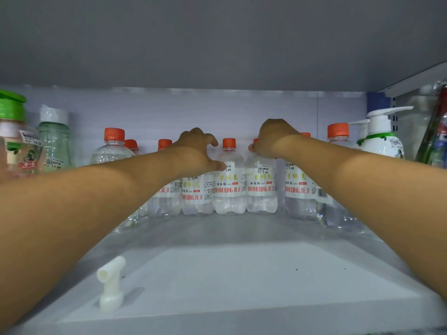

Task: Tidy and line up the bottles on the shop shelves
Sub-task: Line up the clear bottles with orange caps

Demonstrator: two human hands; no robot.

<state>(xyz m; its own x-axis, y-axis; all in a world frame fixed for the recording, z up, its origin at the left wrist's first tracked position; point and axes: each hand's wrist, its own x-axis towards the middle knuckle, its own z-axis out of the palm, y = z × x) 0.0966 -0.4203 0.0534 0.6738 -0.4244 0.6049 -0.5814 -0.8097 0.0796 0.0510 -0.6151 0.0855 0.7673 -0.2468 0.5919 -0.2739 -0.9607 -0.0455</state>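
Several clear bottles with orange caps and white labels stand at the back of a white shelf (217,262). My left hand (196,151) curls over the top of one bottle (197,197), hiding its cap, with the thumb against the neighbouring bottle (229,187). My right hand (271,139) grips the neck and cap of another bottle (261,189). To its right stands a further bottle (300,192), partly behind my right forearm.
A loose white pump nozzle (111,284) lies on the shelf front left. Green-capped bottles (14,141) stand at far left, white pump dispensers (382,136) at far right. The shelf above hangs low overhead.
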